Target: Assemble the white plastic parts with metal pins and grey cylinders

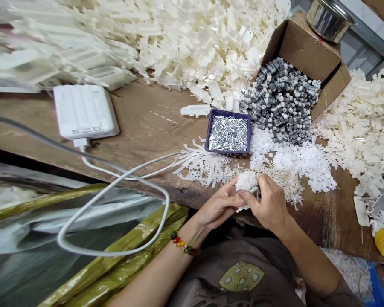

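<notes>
Both hands meet at the table's front edge around a white plastic part [247, 182]. My left hand [222, 204] grips it from the left, fingers wrapped beneath. My right hand [270, 204] presses it from the right with thumb and bent fingers. The part's underside is mostly covered by the fingers. Just beyond lies a purple tray [207, 134] of shiny metal pins [228, 133]. Long thin white plastic strips [198, 166] are spread left of the hands. Small beige pieces [288, 181] and white discs [307, 162] lie to the right.
Grey blocks [281, 98] spill from a cardboard box [310, 55] with a metal bowl [329, 19] on top. Cream plastic parts [192, 38] are heaped behind. A white power bank [85, 111] stands left, its cable [115, 252] looping past the table edge.
</notes>
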{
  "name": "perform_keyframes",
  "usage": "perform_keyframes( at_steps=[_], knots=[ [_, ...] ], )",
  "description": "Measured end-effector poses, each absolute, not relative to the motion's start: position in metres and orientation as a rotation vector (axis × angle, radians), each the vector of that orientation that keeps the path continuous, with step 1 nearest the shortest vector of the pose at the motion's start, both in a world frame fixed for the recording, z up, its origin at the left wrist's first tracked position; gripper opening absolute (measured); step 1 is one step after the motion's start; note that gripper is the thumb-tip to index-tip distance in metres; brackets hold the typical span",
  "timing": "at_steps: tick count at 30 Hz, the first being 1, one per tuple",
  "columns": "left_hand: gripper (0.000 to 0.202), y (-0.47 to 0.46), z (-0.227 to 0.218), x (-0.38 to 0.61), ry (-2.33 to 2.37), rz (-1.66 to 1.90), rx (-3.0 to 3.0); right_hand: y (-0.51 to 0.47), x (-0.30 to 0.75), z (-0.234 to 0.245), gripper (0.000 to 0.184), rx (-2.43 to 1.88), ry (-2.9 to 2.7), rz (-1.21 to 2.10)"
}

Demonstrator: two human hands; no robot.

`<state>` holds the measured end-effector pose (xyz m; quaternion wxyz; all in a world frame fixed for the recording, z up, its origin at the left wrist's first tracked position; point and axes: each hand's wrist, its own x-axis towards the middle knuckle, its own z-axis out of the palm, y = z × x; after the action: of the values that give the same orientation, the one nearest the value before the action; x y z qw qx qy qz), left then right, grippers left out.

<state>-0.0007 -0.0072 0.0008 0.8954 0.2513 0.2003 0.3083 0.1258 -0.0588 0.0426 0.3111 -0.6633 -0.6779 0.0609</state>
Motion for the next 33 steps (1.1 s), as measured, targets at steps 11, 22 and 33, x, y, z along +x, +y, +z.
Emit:
perform_keyframes(
  at_steps=[11, 22, 33],
  knots=[
    [0.056, -0.013, 0.024, -0.063, 1.128, 0.771, 1.388, 0.010, 0.135, 0.068, 0.017, -1.511, -1.737, 0.256],
    [0.036, -0.033, 0.009, -0.204, 1.946, 0.505, 1.860, 0.212, 0.005, 0.043, 0.027, -1.782, -2.520, -0.043],
    [0.047, -0.024, 0.003, -0.111, 1.048, 0.963, 0.925, 0.053, 0.048, 0.045, 0.026, -1.457, -1.807, 0.913]
  ],
)
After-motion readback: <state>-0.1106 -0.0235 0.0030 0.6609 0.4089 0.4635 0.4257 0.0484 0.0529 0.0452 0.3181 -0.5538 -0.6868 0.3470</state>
